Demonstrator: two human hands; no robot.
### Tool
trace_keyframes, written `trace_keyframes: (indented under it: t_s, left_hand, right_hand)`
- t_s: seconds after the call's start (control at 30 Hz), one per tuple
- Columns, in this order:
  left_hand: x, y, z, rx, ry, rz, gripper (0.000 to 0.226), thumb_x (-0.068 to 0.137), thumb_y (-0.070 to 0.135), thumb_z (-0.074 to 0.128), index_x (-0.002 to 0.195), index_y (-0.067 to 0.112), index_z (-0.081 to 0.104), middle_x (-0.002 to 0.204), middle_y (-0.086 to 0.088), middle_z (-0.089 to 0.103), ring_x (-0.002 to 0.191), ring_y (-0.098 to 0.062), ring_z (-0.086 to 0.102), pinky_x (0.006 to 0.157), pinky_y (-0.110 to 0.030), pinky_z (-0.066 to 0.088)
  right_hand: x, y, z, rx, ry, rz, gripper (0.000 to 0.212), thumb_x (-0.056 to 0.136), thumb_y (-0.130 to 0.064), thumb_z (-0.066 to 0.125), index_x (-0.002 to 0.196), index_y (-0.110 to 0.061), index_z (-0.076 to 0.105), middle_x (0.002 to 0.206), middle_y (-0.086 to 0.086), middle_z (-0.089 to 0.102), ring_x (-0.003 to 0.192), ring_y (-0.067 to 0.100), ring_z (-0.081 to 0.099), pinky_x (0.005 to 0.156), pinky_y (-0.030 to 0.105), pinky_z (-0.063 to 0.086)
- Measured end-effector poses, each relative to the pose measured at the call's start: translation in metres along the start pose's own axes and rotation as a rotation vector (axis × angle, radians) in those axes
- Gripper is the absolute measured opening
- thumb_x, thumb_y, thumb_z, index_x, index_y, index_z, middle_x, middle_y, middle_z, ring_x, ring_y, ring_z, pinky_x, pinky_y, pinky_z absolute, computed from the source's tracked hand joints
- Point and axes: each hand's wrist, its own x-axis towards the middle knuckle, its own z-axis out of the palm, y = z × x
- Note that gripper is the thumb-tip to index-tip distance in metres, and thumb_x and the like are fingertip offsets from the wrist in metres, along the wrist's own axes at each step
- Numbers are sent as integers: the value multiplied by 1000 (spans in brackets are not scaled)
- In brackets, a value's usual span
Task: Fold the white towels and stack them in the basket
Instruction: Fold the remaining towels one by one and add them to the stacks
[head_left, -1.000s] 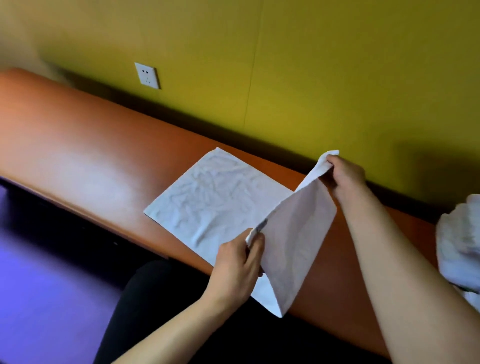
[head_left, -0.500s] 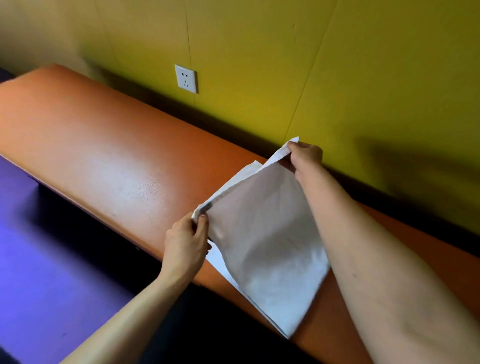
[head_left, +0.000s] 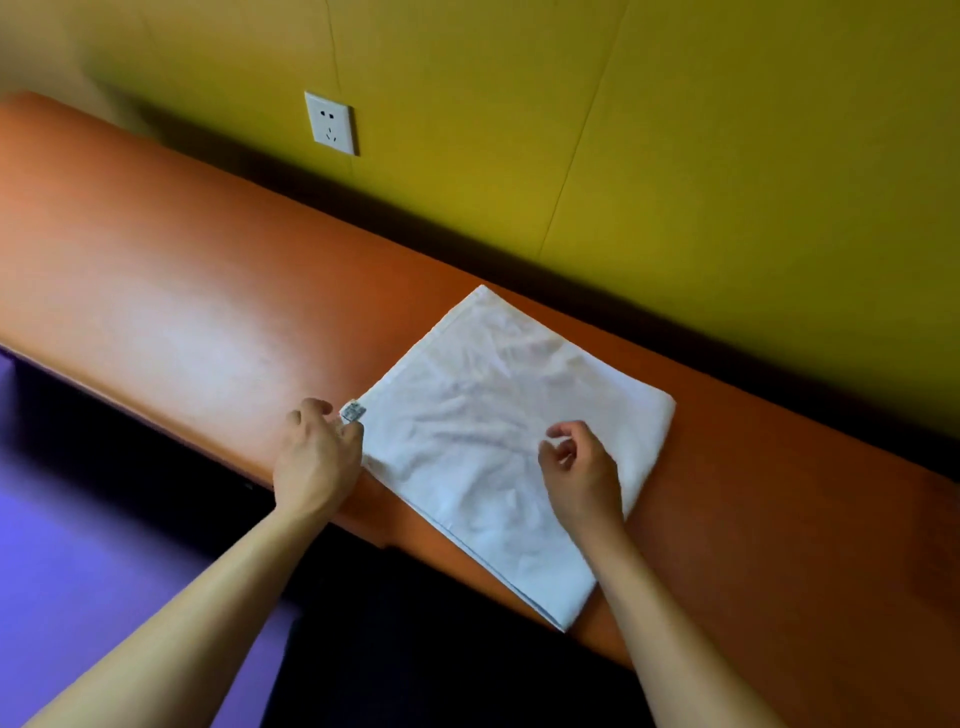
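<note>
White towel (head_left: 498, 431) now lies folded in half on the orange worktop (head_left: 171, 291), no longer held up. Left hand (head_left: 317, 457), at its nine o'clock corner, pinches the edge; right hand (head_left: 582, 473) hovers above, fingers loosely curled, empty. Another fold likely follows.

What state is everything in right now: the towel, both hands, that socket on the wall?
White towel: folded over once, lying flat on the orange bench, creased, near corner overhanging the edge.
Tag: sticking out at the towel's left corner.
Left hand: fingertips at the tagged corner; whether it pinches is unclear.
Right hand: over the towel, fingers loosely curled, holding nothing.
Wall socket: nothing plugged in.
Orange bench: bare apart from the towel.
</note>
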Motion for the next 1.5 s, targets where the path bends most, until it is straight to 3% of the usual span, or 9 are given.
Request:
trace_keyframes:
  t_s: [0.13,0.3,0.4,0.53,0.7,0.93,1.23,1.33,1.5]
  left_hand:
    - [6,6,4,167,-94,3,50,91,30,60,132,3,48,128,-26,51,115,-47,52,97,-48,43]
    - [2,5,0,134,-201,-22,36,96,36,54,105,2,60,111,-24,65,101,-42,59,82,-43,49]
    - [-17,6,-3,189,-228,55,35,94,34,55,101,1,61,106,-24,63,97,-42,59,82,-42,48]
    - [-60,14,-20,-41,-250,64,20,92,17,60,105,7,49,87,-17,71,71,-31,72,59,-33,51]
    - [-116,7,-44,-429,-336,111,51,94,9,64,137,27,42,95,-15,68,65,-28,74,57,-31,62]
    - [-168,-16,-66,-338,-489,185,42,71,18,78,112,27,71,92,-8,78,78,-20,74,83,-32,58]
    - [-163,-7,-55,-282,-171,474,17,90,11,74,92,28,71,106,1,57,90,12,57,77,-1,42]
    - [-140,19,-41,-314,-228,470,10,96,15,67,88,20,63,83,-14,67,65,-5,55,62,-21,45]
    - [-90,57,-3,-283,-172,407,19,96,31,64,96,12,62,81,-12,66,71,-19,55,60,-32,41]
  right_hand:
    - [-81,45,-13,-208,11,-278,21,80,-44,69,93,-31,61,84,-15,57,82,11,55,77,33,48]
    - [-133,88,-30,-491,-144,-427,65,73,-62,68,130,-33,59,134,-10,57,121,10,53,102,35,34]
    - [-146,106,-41,-551,-121,-422,59,82,-52,62,137,-31,55,144,-7,52,129,10,51,105,36,34]
    - [-167,112,-56,-488,-37,-409,47,83,-28,54,130,-28,62,137,-6,59,123,9,53,102,33,36]
    - [-196,106,-83,-288,111,-273,32,86,-16,48,112,-21,67,104,-5,73,89,17,64,88,31,40]
    - [-224,93,-124,171,258,-8,24,90,-8,65,97,-30,64,92,-18,68,78,4,64,69,13,46]
    - [-197,98,-144,475,334,114,7,96,-21,65,90,-23,69,75,-12,71,69,-4,60,64,12,47]
    - [-164,100,-148,428,393,146,7,96,-29,66,93,-22,68,81,-7,70,69,-2,59,64,18,47]
    - [-103,105,-147,394,454,178,10,93,-27,68,88,-18,67,72,-6,60,58,-3,47,57,18,40]
